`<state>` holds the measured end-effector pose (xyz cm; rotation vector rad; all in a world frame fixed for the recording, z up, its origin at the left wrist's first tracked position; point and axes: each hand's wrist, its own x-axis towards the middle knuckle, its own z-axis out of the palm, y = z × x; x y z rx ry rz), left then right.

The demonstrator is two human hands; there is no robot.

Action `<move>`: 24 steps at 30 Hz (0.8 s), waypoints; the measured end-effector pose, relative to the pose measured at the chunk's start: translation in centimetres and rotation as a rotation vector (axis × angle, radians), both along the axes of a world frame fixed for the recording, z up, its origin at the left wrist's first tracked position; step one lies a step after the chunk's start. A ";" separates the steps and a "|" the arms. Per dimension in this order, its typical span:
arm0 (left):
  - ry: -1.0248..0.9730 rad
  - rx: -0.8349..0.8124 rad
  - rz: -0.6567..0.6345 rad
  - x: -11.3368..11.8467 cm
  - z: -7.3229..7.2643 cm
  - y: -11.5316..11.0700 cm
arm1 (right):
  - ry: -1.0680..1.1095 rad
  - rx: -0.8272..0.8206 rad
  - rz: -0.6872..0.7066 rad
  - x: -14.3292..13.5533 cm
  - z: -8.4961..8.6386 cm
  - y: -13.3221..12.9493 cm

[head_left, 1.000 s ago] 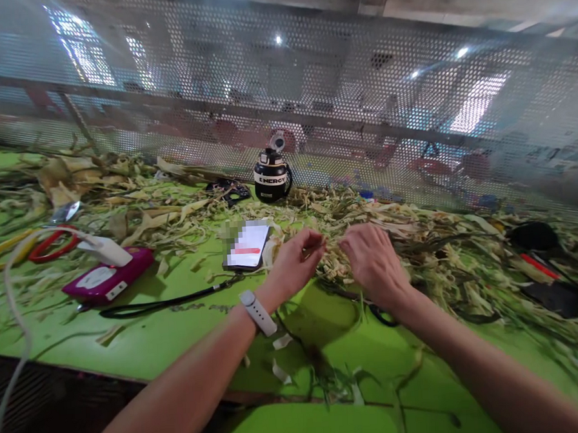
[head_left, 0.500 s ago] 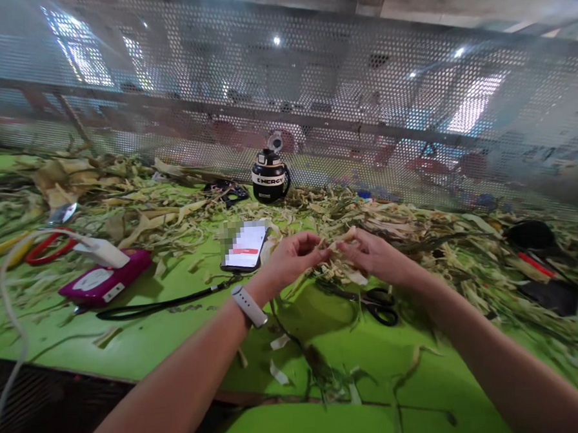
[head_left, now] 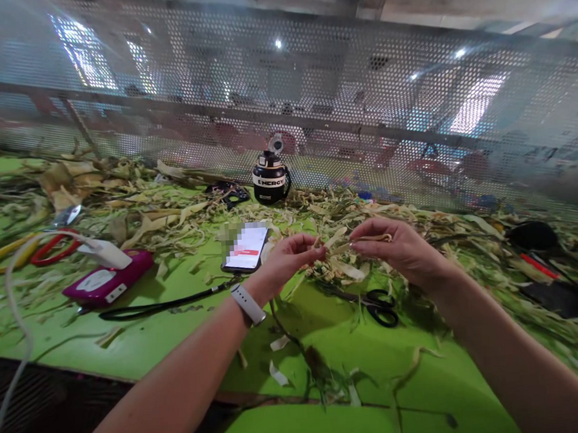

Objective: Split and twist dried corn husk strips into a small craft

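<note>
Over the green worktop [head_left: 131, 341], a strip [head_left: 371, 239] is pinched sideways by the right hand [head_left: 408, 250], toward the left hand [head_left: 287, 260], whose hold is unclear.

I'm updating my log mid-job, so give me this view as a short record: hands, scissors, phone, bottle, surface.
Left hand: fingers pinched together; grip unclear
Right hand: pinching a pale strip
Scissors: black-handled, lying nearer the wearer than the hands
Phone: screen lit, beside left hand
Bottle: black, lid flipped up
Surface: green table, strewn with loose strips
</note>
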<state>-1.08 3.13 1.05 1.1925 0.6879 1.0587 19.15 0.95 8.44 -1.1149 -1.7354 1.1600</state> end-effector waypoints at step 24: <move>0.008 -0.003 -0.030 0.2 0.3 -0.5 | 0.031 0.199 -0.093 -2.7 -1.9 -1.2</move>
